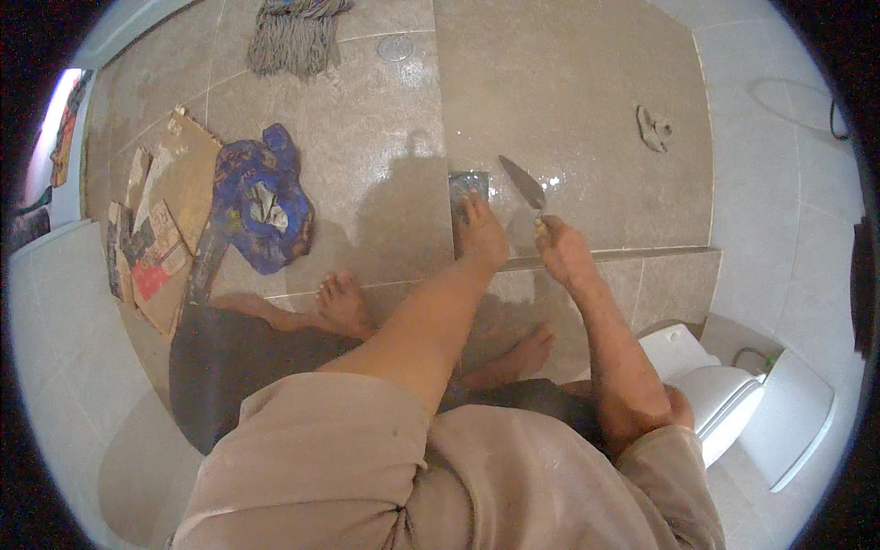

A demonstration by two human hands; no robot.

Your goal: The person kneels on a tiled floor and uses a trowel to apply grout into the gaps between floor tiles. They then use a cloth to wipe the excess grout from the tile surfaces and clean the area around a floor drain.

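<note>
My right hand (563, 252) is closed round the handle of a small pointed trowel (524, 181). Its metal blade points away and to the left, over a wet, shiny patch of floor tile. To the left of it, my left hand (482, 236) rests with fingers stretched onto a dark, squarish flat piece (471, 181) beside the tile's step edge. The hand covers part of that piece, and I cannot tell whether it is a plate or a recess. Small white specks lie around the blade.
A crumpled blue plastic bag (266, 202) and cardboard pieces (174, 229) lie at left. Farther off are a grey mop head (298, 37) and a round floor drain (395, 49). A greyish crumpled thing (654, 128) lies right. A raised ledge (632, 259) crosses before a white toilet (720, 403).
</note>
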